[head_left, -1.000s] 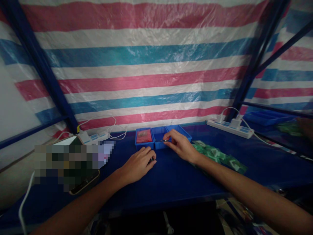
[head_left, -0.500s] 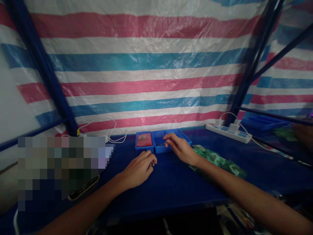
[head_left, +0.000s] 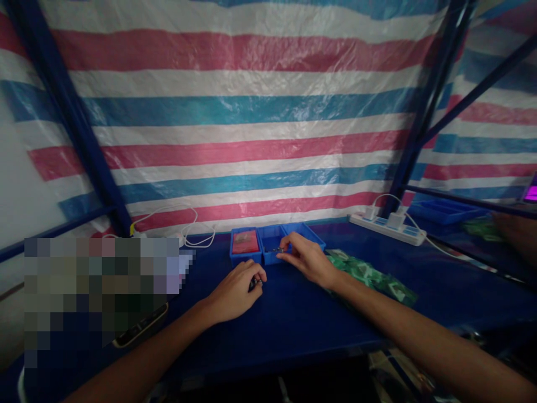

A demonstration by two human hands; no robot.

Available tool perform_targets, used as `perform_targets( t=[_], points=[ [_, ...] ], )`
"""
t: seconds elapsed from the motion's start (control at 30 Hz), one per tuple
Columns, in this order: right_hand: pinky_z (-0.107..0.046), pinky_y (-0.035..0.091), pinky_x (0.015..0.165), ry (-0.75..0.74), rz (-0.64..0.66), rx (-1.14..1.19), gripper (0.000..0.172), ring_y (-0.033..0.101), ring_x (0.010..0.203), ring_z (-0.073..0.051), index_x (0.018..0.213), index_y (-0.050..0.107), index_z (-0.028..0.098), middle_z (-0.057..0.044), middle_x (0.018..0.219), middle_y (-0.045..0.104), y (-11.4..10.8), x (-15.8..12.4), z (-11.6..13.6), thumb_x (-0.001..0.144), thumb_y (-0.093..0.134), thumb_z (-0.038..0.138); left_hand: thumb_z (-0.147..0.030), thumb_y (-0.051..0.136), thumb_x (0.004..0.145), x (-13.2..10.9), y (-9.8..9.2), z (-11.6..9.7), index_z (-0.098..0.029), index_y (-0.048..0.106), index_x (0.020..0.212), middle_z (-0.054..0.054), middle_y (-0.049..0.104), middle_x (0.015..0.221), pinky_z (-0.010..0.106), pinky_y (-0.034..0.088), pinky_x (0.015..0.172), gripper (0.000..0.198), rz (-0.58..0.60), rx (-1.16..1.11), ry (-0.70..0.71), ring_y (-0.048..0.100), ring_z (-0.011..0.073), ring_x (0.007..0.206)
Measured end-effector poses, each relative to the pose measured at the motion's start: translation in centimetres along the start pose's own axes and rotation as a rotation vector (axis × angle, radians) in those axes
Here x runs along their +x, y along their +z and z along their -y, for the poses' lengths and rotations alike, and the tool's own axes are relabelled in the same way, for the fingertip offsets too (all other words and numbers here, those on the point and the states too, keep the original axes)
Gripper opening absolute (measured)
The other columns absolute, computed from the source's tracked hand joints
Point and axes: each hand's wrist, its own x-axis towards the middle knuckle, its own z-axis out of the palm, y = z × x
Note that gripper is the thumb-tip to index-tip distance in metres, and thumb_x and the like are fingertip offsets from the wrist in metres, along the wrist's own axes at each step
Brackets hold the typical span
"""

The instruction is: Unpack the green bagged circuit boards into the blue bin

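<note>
My left hand [head_left: 235,290] rests on the dark blue table [head_left: 293,313] with its fingers curled round a small dark object [head_left: 254,284]. My right hand [head_left: 308,259] reaches over the front edge of the middle blue bin [head_left: 268,242], pinching a small metal piece [head_left: 277,249] between thumb and fingers. To the left of that bin, another blue bin [head_left: 245,244] holds something red. A third blue bin [head_left: 310,234] stands to the right, partly hidden by my right hand.
Green packets [head_left: 373,277] lie right of my right forearm. A white power strip [head_left: 388,228] with plugs sits at the back right, white cables [head_left: 184,224] at the back left. A striped tarpaulin hangs behind. Another person's arm [head_left: 518,232] shows at the far right.
My right hand has shifted slightly back toward me over the middle bin, still pinching. The left hand has barely moved. The camera has tilted a little.
</note>
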Motion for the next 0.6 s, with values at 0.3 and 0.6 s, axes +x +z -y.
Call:
perform_targets(
  t=[0.3,0.6],
  points=[
    [-0.021,0.039,0.042,0.412,0.151,0.758,0.037,0.051,0.053,-0.009,0.107,0.066,0.022,0.001,0.089,0.066,-0.1,1.1,0.7,0.085,0.082,0.048,-0.012,0.055,0.096,0.4,0.2,1.1,-0.022,0.063,0.102,0.000,0.061,0.097,0.032,0.048,0.085,0.014,0.017,-0.025,0.029,0.059,0.0169,0.092],
    [-0.020,0.032,0.042,0.510,0.120,0.966,0.034,0.043,0.050,-0.006,0.114,0.070,0.022,-0.004,0.103,0.072,-0.6,1.3,0.6,0.091,0.076,0.046,-0.020,0.053,0.101,0.3,0.2,1.1,-0.023,0.060,0.105,0.001,0.060,0.098,0.034,0.048,0.089,0.008,0.002,0.068,0.032,0.058,0.0194,0.095]
  ],
)
